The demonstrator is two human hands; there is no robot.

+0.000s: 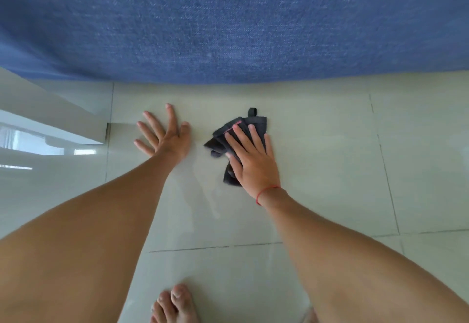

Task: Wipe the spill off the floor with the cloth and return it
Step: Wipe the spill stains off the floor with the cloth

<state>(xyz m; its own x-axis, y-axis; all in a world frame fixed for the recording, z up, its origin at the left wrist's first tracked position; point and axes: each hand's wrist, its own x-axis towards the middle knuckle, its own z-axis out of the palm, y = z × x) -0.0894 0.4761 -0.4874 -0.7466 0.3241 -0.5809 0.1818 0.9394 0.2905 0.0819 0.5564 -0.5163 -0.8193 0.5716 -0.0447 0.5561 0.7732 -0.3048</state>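
- Pressed flat on the dark grey cloth (239, 130) with the right hand (250, 160), fingers stretched out and slightly spread, palm down, nothing pinched or clasped.
- Lay crumpled in loose folds, that cloth, with a thin pink line along one hem and a small hanging loop poking out at its 12 o'clock edge; stuck out past the fingertips toward 12 and past the thumb toward 9, with a tail trailing to 6 beneath the palm.
- Sat on the pale glossy floor tiles (317, 170), just right of the frame's centre.
- Wore a thin red string (266, 193) at the right wrist.
- Rested open as well, the left hand (165, 135), at 9 o'clock from the cloth, fingers fanned, palm planted on bare tile, apart from the fabric.
- Showed a faint wet sheen (200, 190) on the tile between the two forearms, toward 7 o'clock from the cloth.
- Spread across the whole 12 o'clock side, near the cloth's loop, a blue woven rug (228, 23).
- Stood at 6 o'clock, by the bottom edge, a bare foot (175, 305).
- Caught window reflections in the tiles far out at 9 o'clock.
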